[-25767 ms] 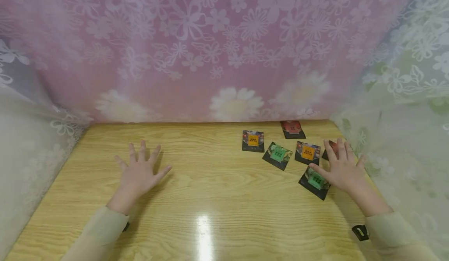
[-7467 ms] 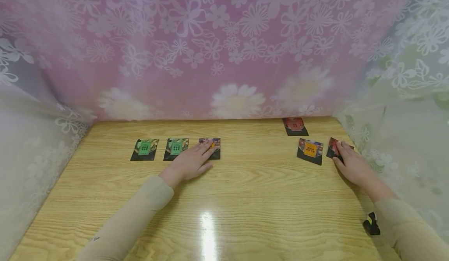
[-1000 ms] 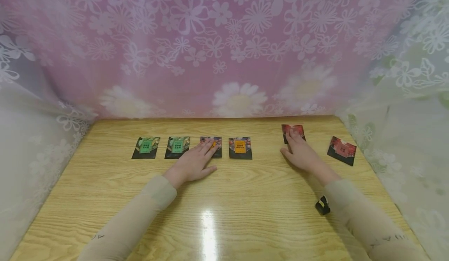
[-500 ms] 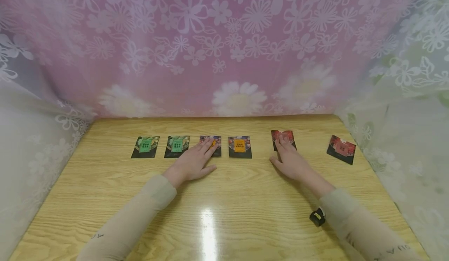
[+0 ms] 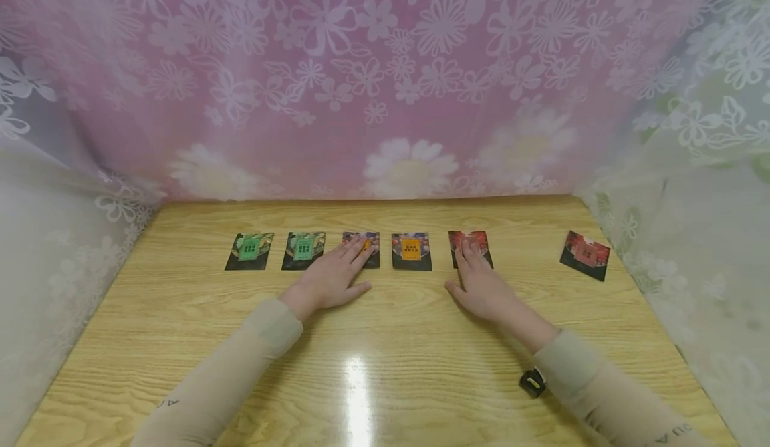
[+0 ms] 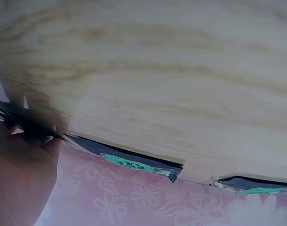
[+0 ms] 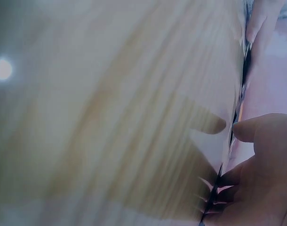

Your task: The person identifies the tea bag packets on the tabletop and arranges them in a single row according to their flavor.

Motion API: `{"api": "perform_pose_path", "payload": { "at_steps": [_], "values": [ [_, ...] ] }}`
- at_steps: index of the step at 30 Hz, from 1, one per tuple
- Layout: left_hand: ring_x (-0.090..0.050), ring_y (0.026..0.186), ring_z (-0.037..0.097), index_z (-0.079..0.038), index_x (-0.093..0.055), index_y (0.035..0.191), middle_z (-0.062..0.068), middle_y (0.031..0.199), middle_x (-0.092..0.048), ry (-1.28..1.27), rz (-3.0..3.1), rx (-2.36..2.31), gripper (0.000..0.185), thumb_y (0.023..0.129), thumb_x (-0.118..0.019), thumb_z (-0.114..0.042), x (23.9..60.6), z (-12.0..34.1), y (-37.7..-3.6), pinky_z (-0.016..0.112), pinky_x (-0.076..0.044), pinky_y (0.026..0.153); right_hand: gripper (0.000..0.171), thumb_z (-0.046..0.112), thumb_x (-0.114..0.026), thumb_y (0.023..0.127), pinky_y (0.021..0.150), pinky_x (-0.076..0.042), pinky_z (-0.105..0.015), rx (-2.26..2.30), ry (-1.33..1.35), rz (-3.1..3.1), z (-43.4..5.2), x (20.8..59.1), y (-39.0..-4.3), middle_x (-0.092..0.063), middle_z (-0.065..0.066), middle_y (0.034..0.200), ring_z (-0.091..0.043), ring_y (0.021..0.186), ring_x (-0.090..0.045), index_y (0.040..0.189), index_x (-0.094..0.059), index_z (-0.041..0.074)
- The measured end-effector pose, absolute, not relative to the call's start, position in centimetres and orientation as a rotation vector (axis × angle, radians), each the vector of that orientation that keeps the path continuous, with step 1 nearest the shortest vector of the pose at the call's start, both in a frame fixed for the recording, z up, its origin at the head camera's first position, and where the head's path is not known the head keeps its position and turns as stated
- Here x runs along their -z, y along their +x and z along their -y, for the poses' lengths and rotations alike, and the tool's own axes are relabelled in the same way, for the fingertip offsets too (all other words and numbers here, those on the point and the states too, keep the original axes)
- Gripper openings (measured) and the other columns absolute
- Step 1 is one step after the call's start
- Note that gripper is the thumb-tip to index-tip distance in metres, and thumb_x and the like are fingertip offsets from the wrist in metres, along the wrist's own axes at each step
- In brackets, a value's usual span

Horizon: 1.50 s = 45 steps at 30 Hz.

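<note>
Small flat black packets with coloured labels lie on a wooden table in the head view. My left hand (image 5: 331,276) rests with straight fingers on an orange-label packet (image 5: 372,260), covering much of it. Left of it lie two green-label packets (image 5: 303,252) (image 5: 248,252), also visible in the left wrist view. Just right of it is another orange-label packet (image 5: 412,252). My right hand (image 5: 484,291) lays extended fingers on a red-label packet (image 5: 486,258), partly hiding its label. Farther right a second red-label packet (image 5: 585,255) lies askew, touched by neither hand.
The wooden table (image 5: 240,340) ends at a pink floral curtain (image 5: 385,86) behind the packets. Pale floral curtains (image 5: 692,246) hang at both sides. A small black device (image 5: 532,383) sits by my right cuff.
Over the last second my right hand slid the red-label packet left and nearer, straightening it into line with the others. Earlier, the green and orange packets moved from the right into a row.
</note>
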<state>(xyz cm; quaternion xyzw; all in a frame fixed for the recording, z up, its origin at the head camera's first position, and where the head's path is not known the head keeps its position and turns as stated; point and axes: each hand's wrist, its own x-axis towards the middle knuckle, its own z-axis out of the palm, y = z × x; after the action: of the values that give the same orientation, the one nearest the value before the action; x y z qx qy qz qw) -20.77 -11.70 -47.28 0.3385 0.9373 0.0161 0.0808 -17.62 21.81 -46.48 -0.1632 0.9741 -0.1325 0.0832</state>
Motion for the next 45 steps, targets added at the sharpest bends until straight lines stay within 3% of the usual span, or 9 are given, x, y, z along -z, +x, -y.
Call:
{"api": "perform_pose_path", "payload": {
  "at_steps": [19,39,45],
  "values": [
    [-0.014,0.167,0.033,-0.013,-0.011,0.173,0.017,0.179,-0.008,1.011,-2.803,-0.041,0.08,0.112,-0.038,-0.058,47.3,11.8,-20.7,0.048,-0.021,0.137,0.073,0.032,-0.056,0.111,0.132,-0.022,-0.063,0.367,-0.568,-2.992,-21.2,45.9,-17.4,-0.022,-0.035,0.171,-0.052,0.161,-0.019,0.16,-0.03,-0.015],
    [-0.015,0.167,0.033,-0.012,-0.012,0.172,0.018,0.179,-0.01,1.026,-2.812,-0.048,0.081,0.112,-0.038,-0.058,47.4,11.7,-20.7,0.048,-0.023,0.136,0.071,0.029,-0.057,0.11,0.13,-0.025,-0.066,0.386,-0.527,-3.015,-22.9,46.3,-19.0,-0.026,-0.037,0.168,-0.055,0.158,-0.024,0.159,-0.031,-0.016],
    [-0.014,0.167,0.033,-0.013,-0.012,0.172,0.017,0.179,-0.009,1.019,-2.807,-0.053,0.08,0.112,-0.039,-0.058,47.2,11.8,-20.7,0.048,-0.021,0.137,0.07,0.027,-0.055,0.111,0.13,-0.02,-0.068,0.37,-0.474,-3.037,-25.2,45.8,-18.9,-0.022,-0.037,0.17,-0.054,0.159,-0.02,0.16,-0.028,-0.016]
  ]
}}
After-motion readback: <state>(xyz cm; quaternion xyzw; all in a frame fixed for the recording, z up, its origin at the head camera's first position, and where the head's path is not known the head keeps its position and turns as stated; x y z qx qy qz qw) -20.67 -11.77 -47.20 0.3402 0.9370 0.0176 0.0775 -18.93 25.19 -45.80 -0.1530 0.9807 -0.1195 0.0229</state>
